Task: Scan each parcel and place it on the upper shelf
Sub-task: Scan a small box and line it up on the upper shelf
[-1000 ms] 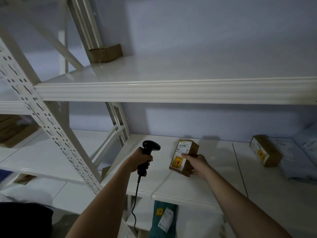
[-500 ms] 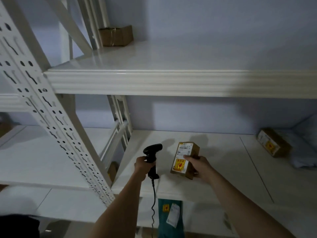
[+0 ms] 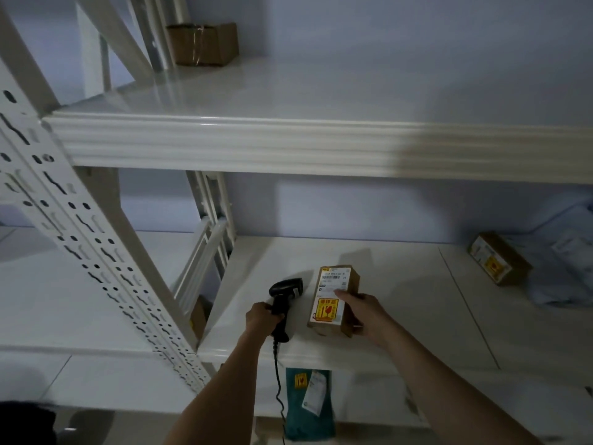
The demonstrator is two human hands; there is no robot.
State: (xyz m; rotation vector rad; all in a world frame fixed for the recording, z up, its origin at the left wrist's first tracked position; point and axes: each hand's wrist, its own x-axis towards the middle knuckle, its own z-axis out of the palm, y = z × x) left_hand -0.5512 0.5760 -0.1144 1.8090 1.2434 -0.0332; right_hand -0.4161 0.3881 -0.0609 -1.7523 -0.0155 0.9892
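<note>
My right hand point(image 3: 364, 314) grips a small brown cardboard parcel point(image 3: 333, 297) with a white barcode label and a yellow fragile sticker, held upright just above the lower shelf point(image 3: 401, 316). My left hand point(image 3: 261, 317) grips the handle of a black corded barcode scanner point(image 3: 285, 292), whose head sits just left of the parcel's label. The white upper shelf point(image 3: 288, 91) spans the view above, with one brown box point(image 3: 202, 43) at its back left.
Another brown labelled parcel point(image 3: 499, 261) lies at the right of the lower shelf beside grey mailer bags point(image 3: 564, 271). A teal parcel point(image 3: 309, 403) sits on the level below. A perforated white upright point(image 3: 80, 236) slants across the left.
The view has drifted so the shelves appear nearer and further right. Both hands stay on the scanner and parcel, with the parcel now more upright and close beside the scanner head.
</note>
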